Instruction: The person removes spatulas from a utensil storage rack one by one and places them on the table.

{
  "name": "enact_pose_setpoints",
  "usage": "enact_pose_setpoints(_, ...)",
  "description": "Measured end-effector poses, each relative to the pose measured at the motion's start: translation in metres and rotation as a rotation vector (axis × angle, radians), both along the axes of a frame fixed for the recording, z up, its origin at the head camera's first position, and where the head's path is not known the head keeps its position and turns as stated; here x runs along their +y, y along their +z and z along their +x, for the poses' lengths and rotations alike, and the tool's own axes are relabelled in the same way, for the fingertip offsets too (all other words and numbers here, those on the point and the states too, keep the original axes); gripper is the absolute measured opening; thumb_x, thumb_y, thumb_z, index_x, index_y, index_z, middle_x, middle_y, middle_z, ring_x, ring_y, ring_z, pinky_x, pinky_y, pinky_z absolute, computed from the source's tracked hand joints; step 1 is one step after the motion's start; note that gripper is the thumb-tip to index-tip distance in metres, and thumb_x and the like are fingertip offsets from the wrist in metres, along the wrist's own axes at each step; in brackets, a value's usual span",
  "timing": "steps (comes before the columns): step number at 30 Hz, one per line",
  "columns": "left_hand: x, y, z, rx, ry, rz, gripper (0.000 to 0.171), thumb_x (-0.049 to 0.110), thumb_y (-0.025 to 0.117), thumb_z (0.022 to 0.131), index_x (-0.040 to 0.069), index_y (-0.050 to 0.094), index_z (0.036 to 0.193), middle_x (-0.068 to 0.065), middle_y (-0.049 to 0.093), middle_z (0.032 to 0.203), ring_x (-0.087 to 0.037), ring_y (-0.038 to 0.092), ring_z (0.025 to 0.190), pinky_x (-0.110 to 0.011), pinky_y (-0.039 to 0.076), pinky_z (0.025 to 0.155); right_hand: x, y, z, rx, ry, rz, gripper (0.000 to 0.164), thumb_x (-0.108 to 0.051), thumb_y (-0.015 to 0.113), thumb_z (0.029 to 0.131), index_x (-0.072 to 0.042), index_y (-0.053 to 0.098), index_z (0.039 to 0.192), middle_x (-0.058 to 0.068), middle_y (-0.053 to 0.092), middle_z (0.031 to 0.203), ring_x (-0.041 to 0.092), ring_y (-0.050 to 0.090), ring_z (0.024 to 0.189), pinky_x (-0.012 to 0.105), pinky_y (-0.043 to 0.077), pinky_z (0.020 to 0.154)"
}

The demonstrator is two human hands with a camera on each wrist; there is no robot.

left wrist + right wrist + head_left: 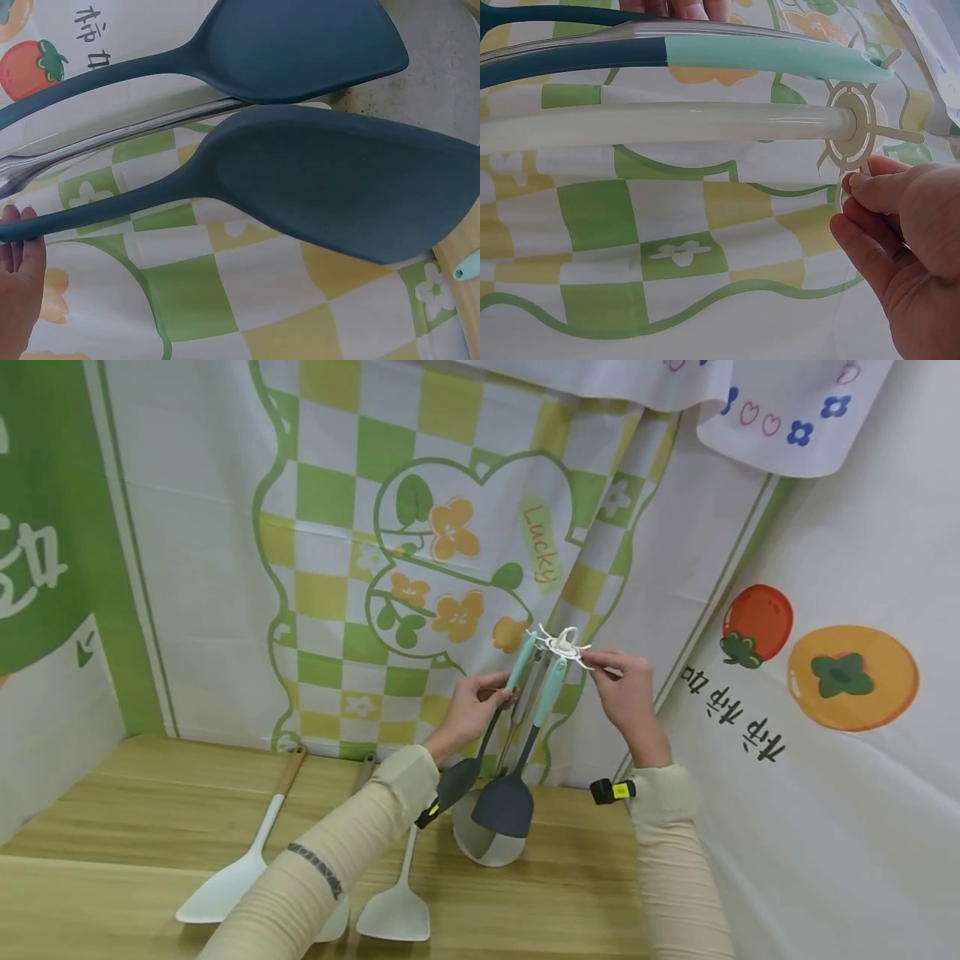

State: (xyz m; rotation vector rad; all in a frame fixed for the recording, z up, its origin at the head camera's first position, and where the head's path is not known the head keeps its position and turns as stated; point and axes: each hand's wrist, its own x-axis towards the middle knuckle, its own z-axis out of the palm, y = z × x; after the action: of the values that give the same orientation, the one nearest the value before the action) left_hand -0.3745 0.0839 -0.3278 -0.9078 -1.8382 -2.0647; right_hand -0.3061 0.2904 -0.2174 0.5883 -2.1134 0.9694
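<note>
A white utensil stand has a ring of hooks (562, 645) on top, a pale pole (742, 121) and a round base (498, 853) on the table. Two dark turners with mint handles hang from it: a left turner (459, 782) and a front turner (504, 807). Between them hangs a metal-handled utensil (105, 141), its far end hidden. My left hand (474, 706) holds the left turner below its mint grip, fingertips showing beside the shaft in the left wrist view. My right hand (922, 232) pinches one hook of the ring between thumb and fingers.
On the wooden table (585, 877) lie a white turner with a wooden handle (228, 889), a pale turner (397, 912) and another partly behind my left sleeve. A patterned cloth (326, 602) hangs directly behind the stand.
</note>
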Motion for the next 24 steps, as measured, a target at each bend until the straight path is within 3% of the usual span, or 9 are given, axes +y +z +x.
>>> enact_pose_setpoints(6,0.001,0.001,0.001,0.006,0.003,0.042,0.036,-0.006,0.056,0.1,-0.006,0.06,0.136,-0.034,0.066,0.119,-0.047,0.068,0.105,-0.044,0.06,0.092,0.001,-0.001,0.0,0.017,0.025,-0.014,0.016,0.018,0.064,0.09,0.015,0.074,0.101,0.032,0.072,0.099,-0.006,0.062,0.087,0.01,0.054,0.084)
enact_pose_setpoints(12,-0.001,0.0,0.002,0.023,0.034,0.079,0.036,-0.005,0.057,0.101,-0.007,0.059,0.137,-0.033,0.067,0.119,-0.049,0.066,0.105,-0.041,0.061,0.09,-0.001,-0.003,-0.004,0.033,0.022,0.002,0.015,0.019,0.064,0.089,0.015,0.074,0.1,0.031,0.072,0.098,0.005,0.065,0.088,0.011,0.055,0.083)
enact_pose_setpoints(15,-0.005,-0.002,0.002,0.024,0.054,0.096,0.036,-0.005,0.056,0.101,-0.007,0.059,0.137,-0.035,0.066,0.118,-0.042,0.069,0.101,-0.038,0.061,0.09,-0.003,-0.003,-0.004,0.023,0.028,0.006,0.015,0.018,0.064,0.089,0.015,0.074,0.1,0.031,0.072,0.099,0.005,0.065,0.088,0.011,0.055,0.084)
enact_pose_setpoints(21,-0.014,0.0,0.004,0.034,0.086,0.122,0.035,-0.006,0.056,0.101,-0.007,0.06,0.135,-0.033,0.069,0.113,-0.004,0.07,0.086,-0.045,0.06,0.091,-0.003,-0.002,-0.001,0.002,0.015,-0.003,0.016,0.018,0.063,0.09,0.014,0.074,0.102,0.032,0.072,0.101,-0.007,0.062,0.088,0.011,0.055,0.084)
enact_pose_setpoints(22,-0.015,0.001,0.004,0.038,0.086,0.129,0.035,-0.006,0.056,0.101,-0.007,0.061,0.135,-0.032,0.069,0.114,-0.004,0.07,0.086,-0.048,0.059,0.091,-0.003,-0.002,0.0,-0.001,0.008,-0.002,0.017,0.018,0.063,0.091,0.014,0.074,0.103,0.032,0.072,0.102,-0.007,0.061,0.088,0.01,0.054,0.084)
enact_pose_setpoints(24,-0.018,0.002,0.005,0.044,0.085,0.142,0.034,-0.006,0.057,0.1,-0.008,0.061,0.134,-0.031,0.069,0.115,-0.016,0.073,0.091,-0.05,0.059,0.092,-0.002,-0.001,0.002,0.0,-0.002,0.003,0.017,0.017,0.063,0.091,0.014,0.074,0.103,0.032,0.072,0.102,-0.004,0.063,0.089,0.01,0.054,0.084)
